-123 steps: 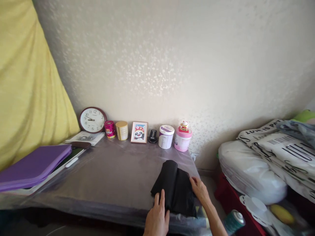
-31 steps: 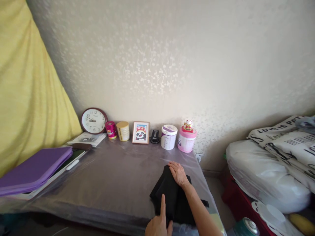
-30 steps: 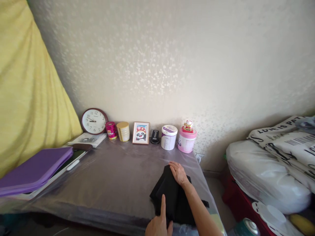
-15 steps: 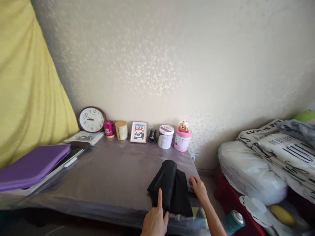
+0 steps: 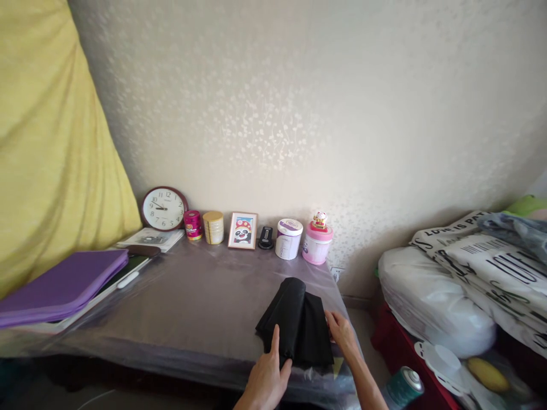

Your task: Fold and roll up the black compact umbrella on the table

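Observation:
A black folded cloth or bag (image 5: pixel 290 319) lies near the front right corner of the table, with a rounded fold standing up along its middle. My left hand (image 5: pixel 269 373) is at its front edge, index finger stretched out on the black material and thumb beside the fold; the other fingers are curled and partly hidden. At the right edge of the black material, my right hand (image 5: pixel 339 330) has its fingers closed on that edge.
Along the wall stand a clock (image 5: pixel 164 208), a photo frame (image 5: pixel 243 230), a white tub (image 5: pixel 289 239) and a pink tub (image 5: pixel 317 245). Purple folders (image 5: pixel 68 285) lie left. A spray can (image 5: pixel 404 387) and a red box (image 5: pixel 391 336) are beyond the right edge.
My right hand has moved slightly left, onto the edge of the black material. The material's right part has shifted a little. The view has turned slightly.

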### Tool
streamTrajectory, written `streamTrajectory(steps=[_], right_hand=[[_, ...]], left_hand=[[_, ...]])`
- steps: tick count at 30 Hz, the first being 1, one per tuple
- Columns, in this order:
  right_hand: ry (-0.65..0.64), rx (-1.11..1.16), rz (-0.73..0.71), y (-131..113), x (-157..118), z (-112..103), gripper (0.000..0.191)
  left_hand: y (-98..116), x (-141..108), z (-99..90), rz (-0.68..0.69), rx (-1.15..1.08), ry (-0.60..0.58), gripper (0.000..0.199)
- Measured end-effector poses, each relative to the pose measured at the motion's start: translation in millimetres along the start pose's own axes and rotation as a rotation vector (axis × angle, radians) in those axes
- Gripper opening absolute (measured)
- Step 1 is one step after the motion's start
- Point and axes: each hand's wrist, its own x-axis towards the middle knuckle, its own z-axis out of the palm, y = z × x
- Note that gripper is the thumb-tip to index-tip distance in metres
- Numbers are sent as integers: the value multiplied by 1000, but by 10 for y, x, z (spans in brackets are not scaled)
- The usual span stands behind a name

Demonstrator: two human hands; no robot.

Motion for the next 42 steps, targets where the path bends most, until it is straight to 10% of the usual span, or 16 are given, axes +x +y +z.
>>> streamTrajectory(steps=[20,33,42], right_hand=[[109,47,-246,-335,66,112,43],[151,0,-271,-737,107,722,34],[-39,-154,-286,-853,6,782,33]], left_hand=[[79,-40,-55,-50,89,-5,67],[106,-19,-29,-59,107,-44,68],[107,-14,-22,-55,109,-27,63]])
